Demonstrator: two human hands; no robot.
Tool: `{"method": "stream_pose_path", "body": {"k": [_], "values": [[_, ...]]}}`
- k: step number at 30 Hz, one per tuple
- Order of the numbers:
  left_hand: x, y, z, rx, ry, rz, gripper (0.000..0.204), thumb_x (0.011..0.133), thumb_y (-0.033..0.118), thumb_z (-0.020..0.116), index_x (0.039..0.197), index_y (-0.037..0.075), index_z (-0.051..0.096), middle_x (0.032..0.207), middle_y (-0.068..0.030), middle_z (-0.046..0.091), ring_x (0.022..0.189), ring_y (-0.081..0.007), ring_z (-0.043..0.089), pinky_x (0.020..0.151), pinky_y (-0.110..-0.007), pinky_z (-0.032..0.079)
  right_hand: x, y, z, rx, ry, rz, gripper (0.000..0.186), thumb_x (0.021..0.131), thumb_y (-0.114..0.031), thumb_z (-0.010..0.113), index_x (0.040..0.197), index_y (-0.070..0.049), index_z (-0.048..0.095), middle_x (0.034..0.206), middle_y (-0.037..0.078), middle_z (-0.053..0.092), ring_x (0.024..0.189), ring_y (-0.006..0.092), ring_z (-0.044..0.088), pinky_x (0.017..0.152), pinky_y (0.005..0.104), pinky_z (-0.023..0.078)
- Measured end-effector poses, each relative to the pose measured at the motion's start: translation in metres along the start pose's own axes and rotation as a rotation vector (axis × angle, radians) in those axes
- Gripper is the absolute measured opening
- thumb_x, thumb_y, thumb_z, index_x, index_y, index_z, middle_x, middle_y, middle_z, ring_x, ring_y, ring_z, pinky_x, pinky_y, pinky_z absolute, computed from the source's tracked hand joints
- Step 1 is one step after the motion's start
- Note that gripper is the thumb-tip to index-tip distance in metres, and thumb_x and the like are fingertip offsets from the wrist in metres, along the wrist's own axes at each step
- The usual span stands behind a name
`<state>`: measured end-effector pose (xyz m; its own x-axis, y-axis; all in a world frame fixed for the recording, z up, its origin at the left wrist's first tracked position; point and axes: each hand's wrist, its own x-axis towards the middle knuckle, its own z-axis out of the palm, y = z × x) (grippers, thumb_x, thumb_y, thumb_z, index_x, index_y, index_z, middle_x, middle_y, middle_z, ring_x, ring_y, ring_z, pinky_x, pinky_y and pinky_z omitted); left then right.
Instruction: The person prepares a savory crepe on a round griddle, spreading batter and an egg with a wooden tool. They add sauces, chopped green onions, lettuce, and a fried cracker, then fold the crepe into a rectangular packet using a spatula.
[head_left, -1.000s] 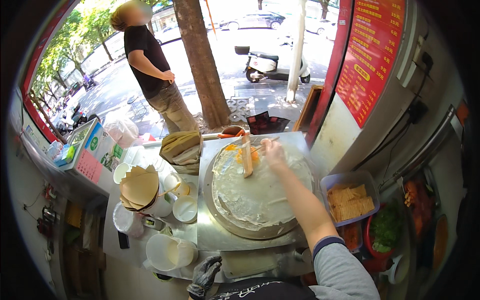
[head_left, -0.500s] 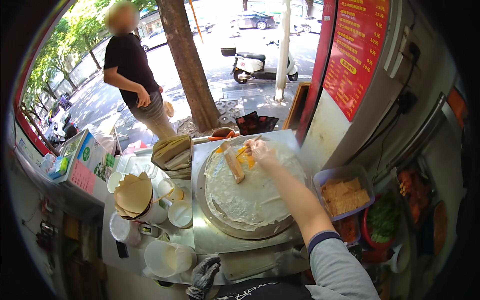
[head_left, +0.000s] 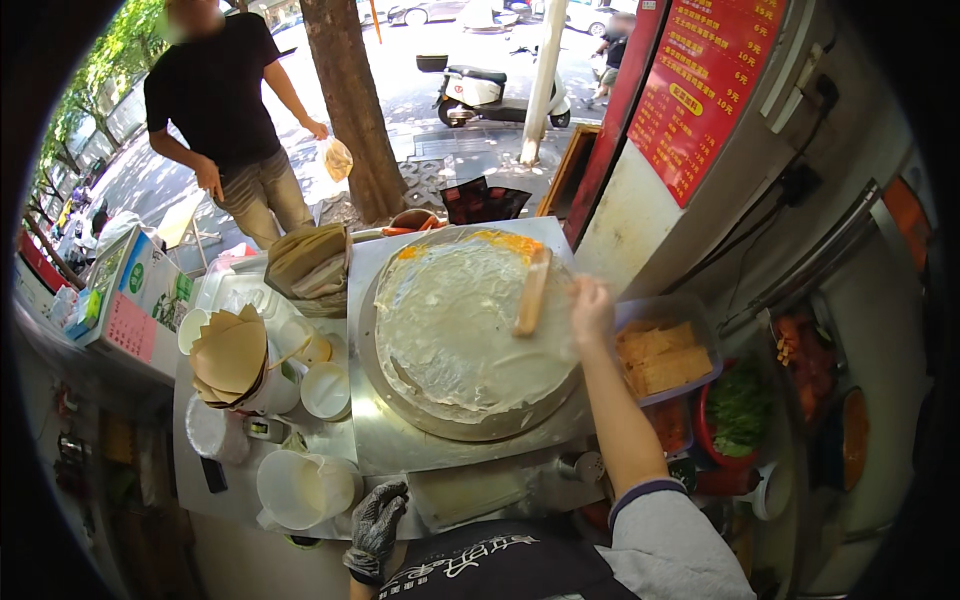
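Right hand, blurred, is closed, apparently on the handle of the wooden spreader, at two o'clock on the griddle. Spreader judged light, stiff; handle is the hold. Batter sheet likely soft, easily torn. Gloved left hand, seven o'clock: curled, contents undetermined. Steel worktop surrounds; street beyond twelve.

A thin, pale crepe lies flat on a round griddle, covering most of it and leaving a bare ring along the near rim. Its surface is uneven, whitish and slightly glossy, and its near edge is ragged. A yellow-orange streak shows along the far edge, brightest at the far right. A wooden spreader is over the crepe's right part, its pale bar running roughly from far to near; its handle is too blurred to make out.
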<state>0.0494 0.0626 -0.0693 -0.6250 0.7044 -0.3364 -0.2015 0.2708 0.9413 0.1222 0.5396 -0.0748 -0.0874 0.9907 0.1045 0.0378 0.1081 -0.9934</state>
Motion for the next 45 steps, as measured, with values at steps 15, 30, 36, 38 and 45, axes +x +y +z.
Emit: {"method": "stream_pose_path", "body": {"k": [15,30,36,38,45], "values": [[0.012,0.016,0.014,-0.047,-0.068,0.081,0.027,0.092,0.008,0.062,0.116,-0.004,0.064,0.106,-0.0104,0.068,0.091,-0.0140,0.063,0.084,-0.026,0.052,0.015,0.005,0.016,-0.452,-0.032,-0.398,0.031,0.099,-0.029,0.054,0.105,-0.003,0.069,0.089,0.012,0.072,0.075,0.0280,0.068,0.067,0.0358,0.053],[0.003,0.009,0.005,0.026,-0.047,0.144,0.027,0.090,0.008,0.062,0.114,-0.005,0.065,0.104,-0.0147,0.071,0.096,-0.0202,0.067,0.087,-0.031,0.052,-0.019,-0.046,-0.039,-0.704,-0.272,-0.937,0.019,0.094,-0.021,0.061,0.099,-0.005,0.070,0.094,0.015,0.070,0.083,0.0316,0.067,0.073,0.0400,0.054],[-0.005,0.015,0.008,0.092,-0.089,0.290,0.027,0.090,0.008,0.063,0.114,-0.004,0.064,0.104,-0.0139,0.070,0.093,-0.0179,0.066,0.083,-0.030,0.052,-0.094,-0.090,-0.076,-0.754,-0.507,-1.279,0.014,0.089,-0.019,0.068,0.095,-0.006,0.070,0.082,0.011,0.068,0.068,0.0261,0.064,0.060,0.0374,0.052],[-0.005,0.012,0.006,0.073,-0.090,0.270,0.026,0.089,0.006,0.064,0.113,-0.003,0.065,0.105,-0.0139,0.070,0.094,-0.0175,0.066,0.084,-0.030,0.052,-0.093,-0.101,-0.075,-0.754,-0.482,-1.244,0.013,0.089,-0.019,0.068,0.094,-0.007,0.070,0.080,0.011,0.067,0.068,0.0270,0.064,0.060,0.0378,0.052],[-0.006,-0.001,-0.002,0.088,-0.090,0.327,0.026,0.089,0.005,0.064,0.114,-0.002,0.065,0.103,-0.0123,0.070,0.095,-0.0187,0.065,0.086,-0.031,0.051,-0.096,-0.084,-0.065,-0.960,-0.551,-1.275,0.012,0.092,-0.020,0.064,0.096,-0.009,0.069,0.083,0.010,0.068,0.073,0.0266,0.065,0.063,0.0391,0.052]]}}
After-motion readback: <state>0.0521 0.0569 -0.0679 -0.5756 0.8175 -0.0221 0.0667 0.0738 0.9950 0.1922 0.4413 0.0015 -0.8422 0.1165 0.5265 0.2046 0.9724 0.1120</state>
